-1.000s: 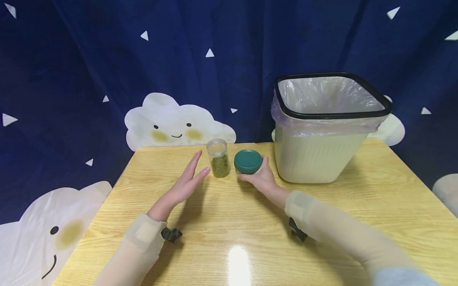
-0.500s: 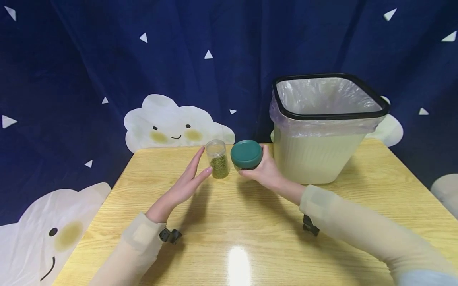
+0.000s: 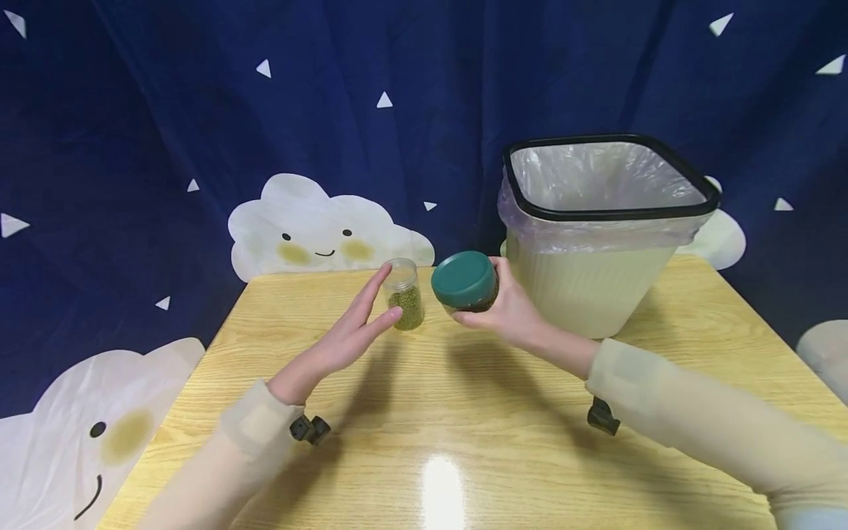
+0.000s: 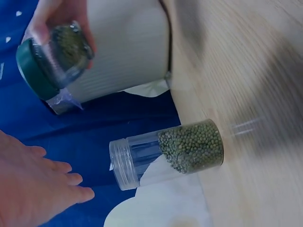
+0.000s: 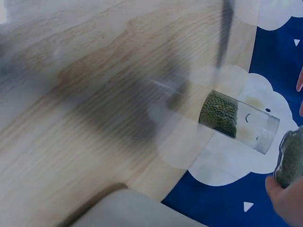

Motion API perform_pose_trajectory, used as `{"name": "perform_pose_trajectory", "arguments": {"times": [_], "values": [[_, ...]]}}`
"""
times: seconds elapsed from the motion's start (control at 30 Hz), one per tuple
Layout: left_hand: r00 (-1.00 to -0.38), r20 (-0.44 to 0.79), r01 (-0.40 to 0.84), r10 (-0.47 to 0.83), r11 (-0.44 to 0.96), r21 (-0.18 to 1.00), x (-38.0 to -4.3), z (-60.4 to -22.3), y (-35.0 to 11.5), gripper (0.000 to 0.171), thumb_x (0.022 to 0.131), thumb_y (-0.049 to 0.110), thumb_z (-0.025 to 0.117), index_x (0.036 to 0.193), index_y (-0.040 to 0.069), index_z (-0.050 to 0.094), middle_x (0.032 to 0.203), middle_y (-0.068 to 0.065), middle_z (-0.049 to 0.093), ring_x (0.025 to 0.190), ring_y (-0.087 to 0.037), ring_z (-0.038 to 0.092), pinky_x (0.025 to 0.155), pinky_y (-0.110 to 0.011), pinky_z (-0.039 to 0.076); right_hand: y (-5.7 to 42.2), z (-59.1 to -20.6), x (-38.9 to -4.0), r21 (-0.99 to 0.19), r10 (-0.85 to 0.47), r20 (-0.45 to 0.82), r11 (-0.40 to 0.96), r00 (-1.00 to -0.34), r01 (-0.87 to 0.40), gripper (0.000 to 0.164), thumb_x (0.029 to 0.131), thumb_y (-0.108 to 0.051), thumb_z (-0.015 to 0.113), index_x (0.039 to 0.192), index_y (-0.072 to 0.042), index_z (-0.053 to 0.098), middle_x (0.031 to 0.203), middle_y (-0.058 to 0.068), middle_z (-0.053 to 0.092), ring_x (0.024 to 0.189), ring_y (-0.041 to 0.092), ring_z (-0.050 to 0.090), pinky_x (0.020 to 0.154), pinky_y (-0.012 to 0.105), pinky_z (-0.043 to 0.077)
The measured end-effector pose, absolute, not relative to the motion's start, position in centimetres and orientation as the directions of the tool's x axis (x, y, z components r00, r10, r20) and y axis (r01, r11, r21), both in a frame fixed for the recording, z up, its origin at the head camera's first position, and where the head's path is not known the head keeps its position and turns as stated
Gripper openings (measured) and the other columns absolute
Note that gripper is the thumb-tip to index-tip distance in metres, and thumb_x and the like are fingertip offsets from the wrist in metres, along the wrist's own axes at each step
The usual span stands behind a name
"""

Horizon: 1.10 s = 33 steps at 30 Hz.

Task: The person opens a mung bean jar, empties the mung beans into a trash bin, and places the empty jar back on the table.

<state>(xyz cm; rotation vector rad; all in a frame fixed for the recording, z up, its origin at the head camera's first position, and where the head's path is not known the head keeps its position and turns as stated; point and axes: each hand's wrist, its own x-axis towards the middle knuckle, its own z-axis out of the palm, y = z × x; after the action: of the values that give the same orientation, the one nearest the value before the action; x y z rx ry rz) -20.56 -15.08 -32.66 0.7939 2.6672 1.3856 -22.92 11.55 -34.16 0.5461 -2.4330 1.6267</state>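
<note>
My right hand [image 3: 513, 313] grips a clear jar with a green lid [image 3: 462, 280] and lifts it above the table, tilted to the left. Small dark green grains show through its wall in the left wrist view, where the jar [image 4: 66, 52] hangs high at the left. An open-topped clear jar [image 3: 407, 305], partly filled with green beans [image 4: 191, 146], stands upright on the table. Beside it, at its left, my left hand [image 3: 347, 338] is held with fingers extended and thumb apart. In the left wrist view those fingers [image 4: 61, 166] are separate from the jar.
A cream trash bin [image 3: 576, 287] with a black rim and a clear plastic liner stands at the back right, close behind my right hand. The wooden table [image 3: 411, 412] ends at a dark blue curtain [image 3: 371, 162] with white clouds and triangles.
My right hand has raised the green-lidded jar off the table and tilted it leftward. My left hand has moved slightly right toward the open jar, which has stayed in place.
</note>
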Motion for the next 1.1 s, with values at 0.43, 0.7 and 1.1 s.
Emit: {"name": "perform_pose_trajectory", "arguments": {"times": [0.43, 0.7, 1.1], "values": [[-0.829, 0.208, 0.467, 0.519, 0.439, 0.768, -20.8, -30.1, -14.9, 0.074, 0.1, 0.049, 0.047, 0.158, 0.024, 0.009, 0.162, 0.002, 0.007, 0.146, -0.019, 0.005, 0.114, -0.053, 0.009, 13.5, -31.6, -21.7, -0.759, -0.351, 0.345, 0.442, -0.871, -0.478, 0.085, 0.068, -0.015, 0.087, 0.137, -0.001, 0.039, 0.12, 0.015, 0.059, 0.106, 0.029, 0.057, 0.095, 0.047, 0.043], [-0.792, 0.214, 0.506, 0.571, 0.418, 0.755, -21.3, -28.5, -14.8, 0.07, 0.1, 0.045, 0.047, 0.157, 0.029, 0.009, 0.161, 0.007, 0.006, 0.146, -0.016, 0.006, 0.113, -0.054, 0.012, 14.3, -30.9, -21.6, -0.701, -0.398, 0.331, 0.503, -0.855, -0.506, 0.085, 0.07, -0.019, 0.086, 0.138, 0.003, 0.039, 0.119, 0.018, 0.061, 0.105, 0.03, 0.059, 0.093, 0.047, 0.045], [-0.739, 0.237, 0.566, 0.63, 0.392, 0.725, -21.7, -28.1, -13.3, 0.076, 0.097, 0.05, 0.052, 0.157, 0.027, 0.012, 0.161, 0.008, 0.011, 0.145, -0.012, 0.009, 0.114, -0.05, 0.014, 15.2, -29.7, -21.4, -0.669, -0.486, 0.299, 0.507, -0.821, -0.544, 0.086, 0.074, -0.021, 0.084, 0.141, 0.003, 0.036, 0.121, 0.017, 0.06, 0.107, 0.029, 0.058, 0.093, 0.048, 0.045]]}}
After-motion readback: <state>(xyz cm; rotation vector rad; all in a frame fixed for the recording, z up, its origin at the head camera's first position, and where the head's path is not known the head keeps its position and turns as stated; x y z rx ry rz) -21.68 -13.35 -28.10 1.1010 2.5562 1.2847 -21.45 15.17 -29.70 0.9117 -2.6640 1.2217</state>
